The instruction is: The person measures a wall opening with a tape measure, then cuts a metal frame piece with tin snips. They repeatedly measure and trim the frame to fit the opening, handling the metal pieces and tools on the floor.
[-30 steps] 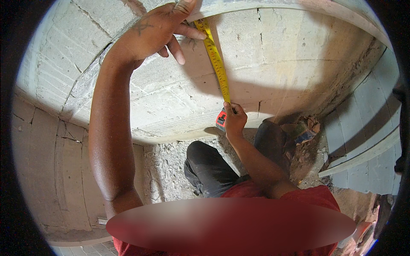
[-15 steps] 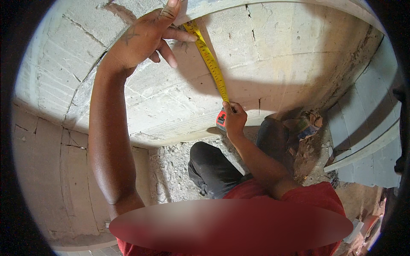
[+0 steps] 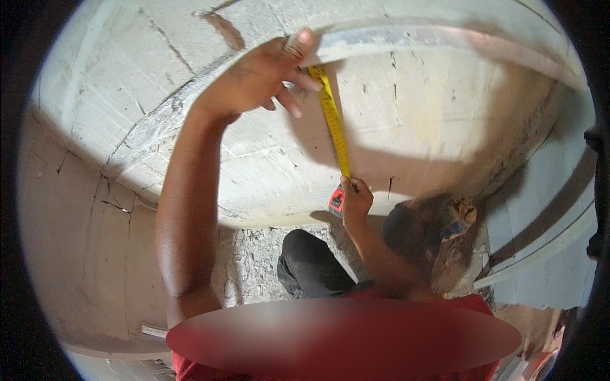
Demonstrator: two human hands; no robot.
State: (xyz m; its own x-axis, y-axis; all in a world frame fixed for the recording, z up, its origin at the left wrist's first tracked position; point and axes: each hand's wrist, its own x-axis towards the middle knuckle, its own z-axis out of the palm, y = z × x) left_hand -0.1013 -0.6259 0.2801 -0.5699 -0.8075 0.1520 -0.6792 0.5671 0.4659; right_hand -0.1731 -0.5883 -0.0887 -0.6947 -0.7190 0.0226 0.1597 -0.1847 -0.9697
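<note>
My left hand (image 3: 265, 75) is raised against the wall at the left end of a long pale bar (image 3: 406, 37). Its thumb lies over the bar and its fingers are below, one touching the upper end of a yellow tape measure blade (image 3: 335, 124). The blade runs down from the bar's lower edge, slightly slanted, to the red and black tape measure case (image 3: 337, 199). My right hand (image 3: 358, 200) is closed around that case, with the thumb at the blade's mouth. The blade's very tip is hidden near the bar.
The pale block wall (image 3: 267, 171) has cracks and chipped joints. Rough broken ground (image 3: 251, 260) lies below, by my dark-trousered knee (image 3: 311, 263). Grey panels (image 3: 540, 209) stand at the right, near a crumpled bag (image 3: 462, 216).
Both hands, the tape measure and the bar sit lower in view, with the left hand also further right; the wall has shifted likewise. The blade stays drawn out between the hands.
</note>
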